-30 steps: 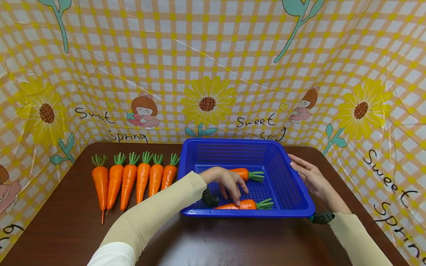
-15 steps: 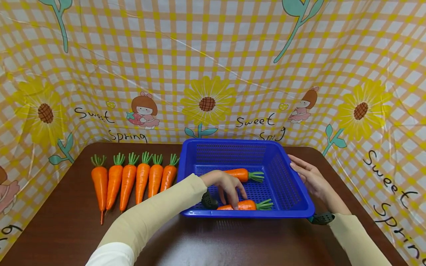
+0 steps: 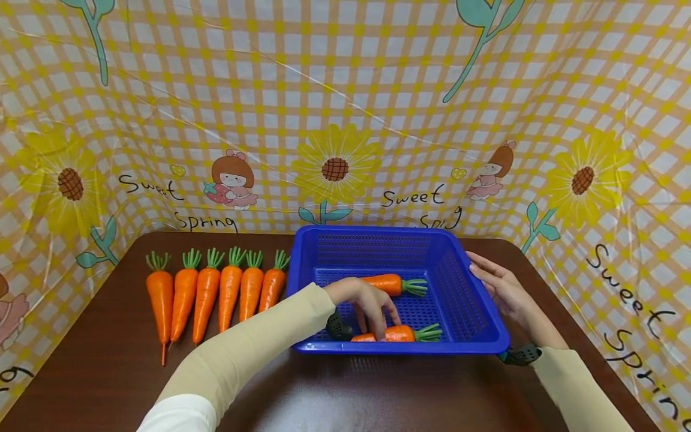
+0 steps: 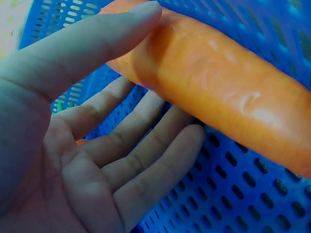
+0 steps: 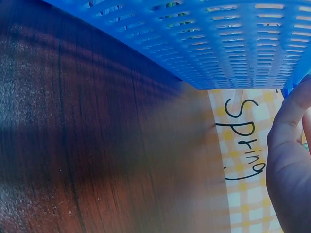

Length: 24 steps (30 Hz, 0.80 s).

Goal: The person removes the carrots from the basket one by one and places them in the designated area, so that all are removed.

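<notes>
My left hand (image 3: 369,300) reaches down into a blue plastic basket (image 3: 372,347) and grips an orange carrot (image 3: 400,333) near its front wall. In the left wrist view, the thumb lies across this carrot (image 4: 228,82) and the curled fingers (image 4: 146,179) meet its other side. Green stems stick out to the right; part of the carrot is hidden by the hand and basket rim. Farther back in the basket lies a second carrot (image 3: 387,284). My right hand (image 3: 504,291) holds the basket's right rim, its fingertips partly hidden there.
Left of the basket, several carrots (image 3: 207,303) lie side by side on the dark brown table (image 3: 97,366), green tops facing away. My left forearm (image 3: 254,339) crosses in front of some. A checked cloth (image 3: 345,78) hangs behind and along both sides.
The left hand's fingers have gone lower, from touching the front carrot to closing around it. The right hand stays at the basket's rim.
</notes>
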Motion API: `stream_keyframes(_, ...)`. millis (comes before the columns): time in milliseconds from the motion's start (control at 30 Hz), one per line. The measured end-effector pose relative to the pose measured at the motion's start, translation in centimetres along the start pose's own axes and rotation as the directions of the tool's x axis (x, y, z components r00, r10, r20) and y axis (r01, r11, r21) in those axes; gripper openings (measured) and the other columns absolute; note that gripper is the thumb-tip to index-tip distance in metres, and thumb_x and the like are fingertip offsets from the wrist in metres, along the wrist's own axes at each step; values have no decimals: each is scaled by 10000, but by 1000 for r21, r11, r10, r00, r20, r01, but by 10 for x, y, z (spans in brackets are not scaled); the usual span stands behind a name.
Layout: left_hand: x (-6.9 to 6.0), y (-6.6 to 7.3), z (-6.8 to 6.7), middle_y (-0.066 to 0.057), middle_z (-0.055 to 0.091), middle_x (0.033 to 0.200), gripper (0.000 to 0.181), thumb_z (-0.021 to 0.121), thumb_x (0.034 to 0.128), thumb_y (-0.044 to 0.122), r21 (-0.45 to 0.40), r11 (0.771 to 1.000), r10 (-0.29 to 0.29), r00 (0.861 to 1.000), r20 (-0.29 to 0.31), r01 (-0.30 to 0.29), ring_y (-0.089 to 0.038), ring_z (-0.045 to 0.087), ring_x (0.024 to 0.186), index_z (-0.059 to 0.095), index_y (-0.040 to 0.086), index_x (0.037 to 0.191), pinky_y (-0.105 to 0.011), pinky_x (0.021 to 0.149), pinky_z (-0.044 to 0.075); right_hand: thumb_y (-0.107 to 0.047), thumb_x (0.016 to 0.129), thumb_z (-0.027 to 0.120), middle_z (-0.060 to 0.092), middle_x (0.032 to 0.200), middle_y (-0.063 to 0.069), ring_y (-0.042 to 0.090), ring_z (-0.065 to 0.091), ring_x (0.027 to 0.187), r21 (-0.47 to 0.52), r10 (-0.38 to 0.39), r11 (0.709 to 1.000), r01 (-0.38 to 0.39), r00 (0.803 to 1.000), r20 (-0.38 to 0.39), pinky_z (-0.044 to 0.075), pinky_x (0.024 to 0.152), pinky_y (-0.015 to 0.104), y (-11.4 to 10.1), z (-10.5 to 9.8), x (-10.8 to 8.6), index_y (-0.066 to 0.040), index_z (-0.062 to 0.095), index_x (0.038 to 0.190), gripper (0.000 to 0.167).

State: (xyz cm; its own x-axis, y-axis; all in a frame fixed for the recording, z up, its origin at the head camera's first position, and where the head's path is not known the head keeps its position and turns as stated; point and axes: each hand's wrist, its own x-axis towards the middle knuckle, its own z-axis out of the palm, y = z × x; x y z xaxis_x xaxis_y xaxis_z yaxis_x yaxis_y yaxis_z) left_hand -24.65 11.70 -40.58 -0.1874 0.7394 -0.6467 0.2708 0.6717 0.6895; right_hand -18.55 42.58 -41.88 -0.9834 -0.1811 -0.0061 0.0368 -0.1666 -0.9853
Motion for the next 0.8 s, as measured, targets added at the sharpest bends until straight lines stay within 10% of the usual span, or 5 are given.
stream_keyframes(800, 5, -1, 0, 16, 594, 860, 567, 677, 810, -50, 84, 995, 46, 999, 5, -46, -84, 591, 750, 506, 48, 1342, -248, 658, 561, -124, 1022, 445, 714, 1087, -98, 76, 702, 885, -52, 15, 999, -16, 1000, -25, 579, 699, 227, -1, 0, -2, -274, 596, 1294, 346)
